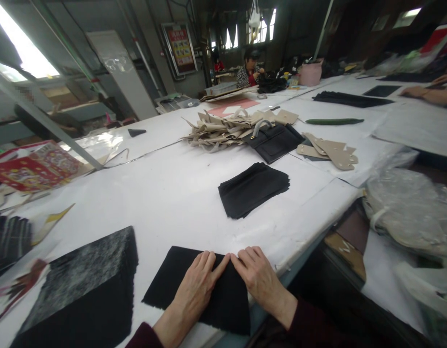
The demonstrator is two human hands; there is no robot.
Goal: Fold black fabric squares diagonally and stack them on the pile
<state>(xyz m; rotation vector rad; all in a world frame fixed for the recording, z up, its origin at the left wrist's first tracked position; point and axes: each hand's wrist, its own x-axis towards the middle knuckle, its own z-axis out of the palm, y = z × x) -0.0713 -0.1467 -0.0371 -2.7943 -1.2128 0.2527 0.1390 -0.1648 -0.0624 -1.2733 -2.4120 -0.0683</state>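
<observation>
Head view: black cloth piece (165,285), near table (165,193) edge.
L hand (196,287): flat, open, pressing cloth.
R hand (257,278): same; neither grips.
Tip: likely press evenly, no creases.

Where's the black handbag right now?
Head view: the black handbag lies mid-table, right of centre, against the beige piece pile, just beyond the black fabric stack.

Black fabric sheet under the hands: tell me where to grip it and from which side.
Pinch the flat black fabric sheet at its near right corner, coming from the front edge of the white table. It lies thin and flat, leaving little to get under elsewhere; that corner seems to reach the edge. The left hand and right hand rest open on it.
</observation>
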